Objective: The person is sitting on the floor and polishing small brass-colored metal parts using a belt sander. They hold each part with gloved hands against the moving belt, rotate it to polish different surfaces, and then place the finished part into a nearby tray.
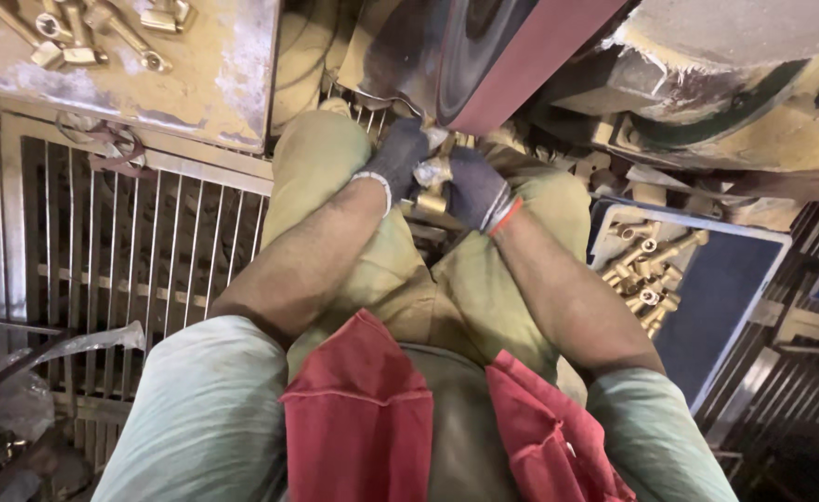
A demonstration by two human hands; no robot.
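Both gloved hands, left hand (393, 160) and right hand (476, 189), clamped together round brass fitting (432, 178), fingers curled tight, pressing it up against red sanding belt (530, 58) for steady two-handed contact. More brass parts waiting in blue tray (727, 279) at right. Contact point hidden behind gloves; fitting shape mostly covered.

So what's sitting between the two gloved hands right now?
In the head view, a brass fitting sits between the left hand and the right hand, held up at the red sanding belt.
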